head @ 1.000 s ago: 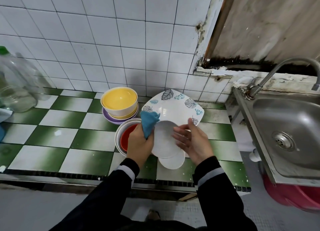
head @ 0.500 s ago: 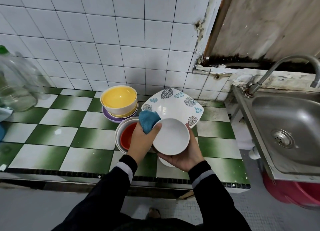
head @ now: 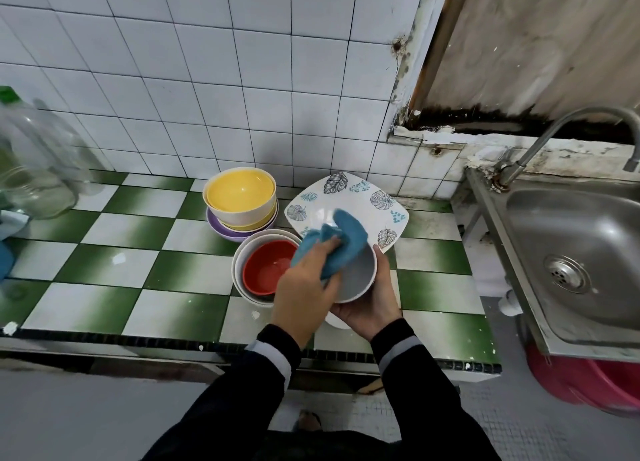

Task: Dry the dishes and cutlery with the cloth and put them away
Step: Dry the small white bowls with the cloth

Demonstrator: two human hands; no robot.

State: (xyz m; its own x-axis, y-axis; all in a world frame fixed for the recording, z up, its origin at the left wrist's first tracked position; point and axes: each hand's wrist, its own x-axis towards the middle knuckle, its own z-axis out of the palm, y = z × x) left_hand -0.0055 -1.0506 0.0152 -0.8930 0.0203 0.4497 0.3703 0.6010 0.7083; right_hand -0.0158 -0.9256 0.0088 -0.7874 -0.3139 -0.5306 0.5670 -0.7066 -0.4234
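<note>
My right hand (head: 369, 306) cups a small white bowl (head: 360, 277) from below, its opening tilted up and to the left. My left hand (head: 306, 287) grips a blue cloth (head: 341, 240) and presses it into the bowl's inside. Beneath the bowl lies a white dish (head: 334, 322), mostly hidden by my hands. A red bowl (head: 265, 270) sits nested in white bowls just left of my hands. Behind stands a square leaf-patterned plate (head: 349, 197), and a yellow bowl (head: 239, 192) is stacked on a purple one.
The green-and-white tiled counter (head: 114, 266) ends at a dark front edge. Clear plastic bottles (head: 33, 169) stand at the far left. A steel sink (head: 575, 252) with a tap (head: 554, 131) is on the right, a red basin (head: 588, 384) below it.
The cloth has moved from the bowl's left rim into its inside. The bowl has tipped so its opening faces my left hand.
</note>
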